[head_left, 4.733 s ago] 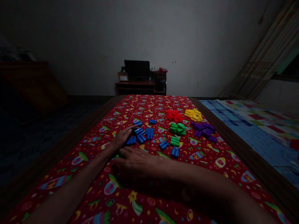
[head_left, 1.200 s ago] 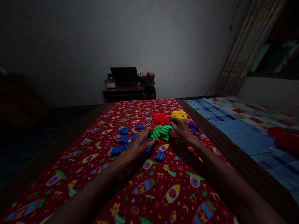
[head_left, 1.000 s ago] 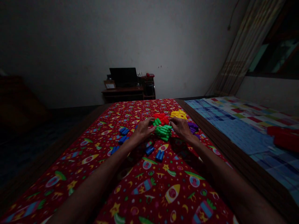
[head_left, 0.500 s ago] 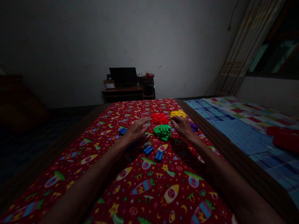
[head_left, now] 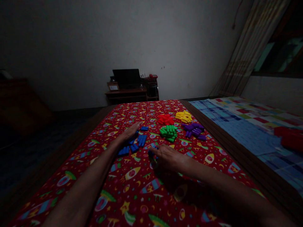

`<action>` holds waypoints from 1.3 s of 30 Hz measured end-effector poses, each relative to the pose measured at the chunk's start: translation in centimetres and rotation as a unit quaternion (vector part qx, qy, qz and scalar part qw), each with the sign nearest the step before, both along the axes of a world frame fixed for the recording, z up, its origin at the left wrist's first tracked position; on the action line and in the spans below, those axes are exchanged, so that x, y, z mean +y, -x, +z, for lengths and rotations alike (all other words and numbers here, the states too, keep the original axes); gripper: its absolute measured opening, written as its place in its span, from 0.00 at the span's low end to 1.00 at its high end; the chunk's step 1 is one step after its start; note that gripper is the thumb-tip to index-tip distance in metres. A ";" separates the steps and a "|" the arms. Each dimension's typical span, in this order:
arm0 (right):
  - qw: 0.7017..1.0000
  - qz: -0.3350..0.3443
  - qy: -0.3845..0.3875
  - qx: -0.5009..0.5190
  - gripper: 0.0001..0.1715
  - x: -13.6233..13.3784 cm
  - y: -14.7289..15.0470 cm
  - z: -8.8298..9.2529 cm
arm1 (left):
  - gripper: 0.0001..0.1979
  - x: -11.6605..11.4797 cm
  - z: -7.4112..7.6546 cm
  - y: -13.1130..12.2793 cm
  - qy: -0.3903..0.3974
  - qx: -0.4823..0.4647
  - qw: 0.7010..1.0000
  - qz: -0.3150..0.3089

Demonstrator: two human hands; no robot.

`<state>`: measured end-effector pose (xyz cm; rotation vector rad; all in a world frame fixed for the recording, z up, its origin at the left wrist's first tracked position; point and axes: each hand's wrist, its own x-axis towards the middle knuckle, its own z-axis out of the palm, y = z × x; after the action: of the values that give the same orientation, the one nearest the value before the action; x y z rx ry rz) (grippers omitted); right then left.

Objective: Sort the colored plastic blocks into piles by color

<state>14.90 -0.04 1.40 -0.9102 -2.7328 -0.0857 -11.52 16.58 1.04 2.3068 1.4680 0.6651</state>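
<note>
My left hand (head_left: 131, 131) is stretched out low over the red patterned cloth, fingers extended, beside several blue cylinder-shaped pieces (head_left: 142, 140); some are partly hidden by it. Closer to me, my right hand (head_left: 167, 155) has its fingers closed around blue pieces (head_left: 150, 153), mostly covered by the fingers. Beyond the right hand lie a green pile (head_left: 169, 131) and a red pile (head_left: 166, 119) of similar pieces. Yellow ones (head_left: 184, 116) are heaped at the far right, with purple ones (head_left: 193, 129) nearer.
The red cloth (head_left: 132, 201) with rocket prints covers a long surface with brown edges. A bed with blue checked bedding (head_left: 227, 126) stands at right. Against the far wall is a small desk (head_left: 127, 92) with a dark monitor (head_left: 127, 78).
My right hand has moved from beside the yellow and purple piles back and left onto blue pieces. My left hand has shifted slightly left; more blue pieces now show beside it.
</note>
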 end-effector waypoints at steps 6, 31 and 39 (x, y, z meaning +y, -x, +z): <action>0.995 0.014 0.005 0.097 0.39 1.1 -0.4 -2.7 | 0.30 -1.7 1.8 -5.6 0.022 0.026 0.982 -0.184; 0.952 0.031 0.173 0.252 0.21 3.3 0.8 -1.4 | 0.31 -12.3 -0.8 0.5 -0.004 -0.041 0.999 -0.005; 0.972 -0.091 0.098 0.193 0.11 0.0 -7.0 -0.4 | 0.32 -13.3 -0.1 0.8 0.022 -0.056 0.998 0.003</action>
<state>21.89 0.01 1.01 -1.0977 -2.3227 0.3024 -12.31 3.24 0.97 2.1954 1.4241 0.7444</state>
